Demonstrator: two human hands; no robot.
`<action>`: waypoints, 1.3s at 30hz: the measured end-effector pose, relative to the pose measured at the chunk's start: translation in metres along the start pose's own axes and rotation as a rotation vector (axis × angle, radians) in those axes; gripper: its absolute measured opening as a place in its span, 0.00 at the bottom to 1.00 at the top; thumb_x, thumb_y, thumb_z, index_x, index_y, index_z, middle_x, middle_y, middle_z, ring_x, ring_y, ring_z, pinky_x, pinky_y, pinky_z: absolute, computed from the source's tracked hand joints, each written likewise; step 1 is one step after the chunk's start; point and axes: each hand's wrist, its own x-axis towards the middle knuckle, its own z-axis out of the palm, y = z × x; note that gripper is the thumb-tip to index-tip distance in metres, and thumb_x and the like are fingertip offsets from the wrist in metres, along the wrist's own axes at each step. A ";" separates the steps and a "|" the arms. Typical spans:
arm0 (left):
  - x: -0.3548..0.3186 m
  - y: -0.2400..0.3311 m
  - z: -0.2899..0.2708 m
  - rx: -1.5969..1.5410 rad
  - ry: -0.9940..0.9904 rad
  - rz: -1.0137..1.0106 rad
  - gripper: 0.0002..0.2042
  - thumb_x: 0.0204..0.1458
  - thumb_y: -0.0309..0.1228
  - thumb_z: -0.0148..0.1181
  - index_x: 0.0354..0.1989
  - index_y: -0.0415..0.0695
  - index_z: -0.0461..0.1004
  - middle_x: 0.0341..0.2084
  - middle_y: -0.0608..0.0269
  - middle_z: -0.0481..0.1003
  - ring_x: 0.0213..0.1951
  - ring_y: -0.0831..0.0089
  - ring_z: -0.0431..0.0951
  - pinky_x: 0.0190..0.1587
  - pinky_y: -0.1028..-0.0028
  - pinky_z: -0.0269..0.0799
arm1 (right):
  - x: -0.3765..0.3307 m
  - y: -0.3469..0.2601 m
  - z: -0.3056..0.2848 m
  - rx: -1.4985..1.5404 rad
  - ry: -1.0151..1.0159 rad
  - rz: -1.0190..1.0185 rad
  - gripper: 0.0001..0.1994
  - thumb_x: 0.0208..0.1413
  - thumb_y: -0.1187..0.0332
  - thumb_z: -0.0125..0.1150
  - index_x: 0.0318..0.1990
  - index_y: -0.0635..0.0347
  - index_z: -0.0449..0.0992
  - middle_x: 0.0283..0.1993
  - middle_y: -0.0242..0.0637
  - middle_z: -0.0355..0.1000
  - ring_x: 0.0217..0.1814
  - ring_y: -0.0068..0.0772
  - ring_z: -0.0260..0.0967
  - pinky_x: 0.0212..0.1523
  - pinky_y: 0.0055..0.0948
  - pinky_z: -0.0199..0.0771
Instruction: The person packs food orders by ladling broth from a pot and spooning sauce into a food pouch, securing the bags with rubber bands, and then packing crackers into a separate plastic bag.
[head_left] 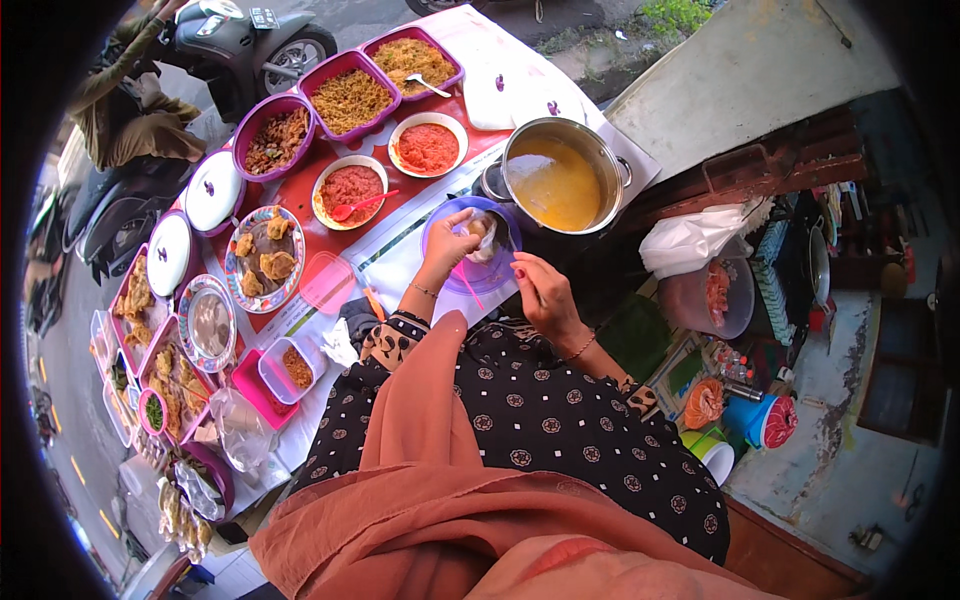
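Observation:
Over a purple bowl [507, 268] at the table's near edge, my left hand [450, 245] pinches a small clear plastic bag [484, 240] with brownish food in it. A thin pink handle [470, 287] sticks out over the bowl's near rim. Right of the bowl is my right hand [550, 298], raised, its thumb and fingertips pressed together. Whatever they hold, if anything, is too small to make out. Beyond that hand stands a big steel pot [512, 190] of yellow broth [560, 185].
Two bowls of red sambal [428, 148] and purple tubs of fried noodles [350, 102] lie beyond. Plates of fried pieces [277, 266], lidded tubs [214, 190] and plastic boxes [292, 370] fill the left. A clear bucket [735, 300] stands right. A person sits near parked scooters [215, 50].

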 end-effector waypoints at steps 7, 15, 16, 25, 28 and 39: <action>0.002 0.011 0.003 0.307 0.050 0.162 0.24 0.34 0.24 0.63 0.47 0.37 0.73 0.26 0.59 0.77 0.24 0.76 0.76 0.29 0.78 0.72 | -0.001 0.013 -0.005 0.393 0.240 0.319 0.11 0.57 0.75 0.45 0.40 0.74 0.73 0.35 0.45 0.75 0.37 0.29 0.73 0.40 0.24 0.73; 0.007 0.003 0.015 0.569 0.136 0.487 0.19 0.31 0.23 0.61 0.38 0.36 0.76 0.34 0.51 0.76 0.37 0.61 0.77 0.42 0.72 0.72 | -0.016 0.019 -0.013 0.633 0.310 0.531 0.17 0.61 0.70 0.38 0.42 0.79 0.70 0.42 0.51 0.71 0.42 0.41 0.73 0.45 0.31 0.75; 0.006 0.005 0.016 0.567 0.133 0.489 0.19 0.31 0.23 0.61 0.38 0.36 0.76 0.34 0.51 0.76 0.37 0.61 0.77 0.42 0.72 0.72 | -0.016 0.017 -0.015 0.631 0.313 0.530 0.17 0.61 0.70 0.38 0.42 0.79 0.70 0.42 0.51 0.71 0.42 0.41 0.73 0.45 0.31 0.75; 0.004 0.000 0.015 0.586 0.119 0.543 0.17 0.32 0.21 0.59 0.37 0.34 0.75 0.31 0.49 0.75 0.33 0.57 0.76 0.40 0.69 0.71 | -0.020 0.014 -0.018 0.725 0.344 0.569 0.17 0.62 0.70 0.39 0.42 0.78 0.71 0.40 0.48 0.72 0.40 0.38 0.73 0.45 0.28 0.75; 0.006 -0.002 0.016 0.578 0.114 0.548 0.17 0.33 0.21 0.60 0.37 0.34 0.75 0.30 0.49 0.75 0.33 0.57 0.76 0.39 0.69 0.71 | -0.021 0.014 -0.021 0.742 0.369 0.604 0.18 0.62 0.69 0.38 0.43 0.79 0.71 0.41 0.49 0.72 0.40 0.40 0.73 0.45 0.29 0.75; 0.000 0.010 0.019 0.623 0.147 0.467 0.15 0.38 0.34 0.67 0.31 0.36 0.76 0.27 0.52 0.75 0.29 0.59 0.76 0.31 0.68 0.70 | -0.022 0.018 -0.027 0.808 0.383 0.608 0.19 0.62 0.68 0.37 0.42 0.79 0.70 0.43 0.52 0.71 0.42 0.42 0.73 0.45 0.30 0.75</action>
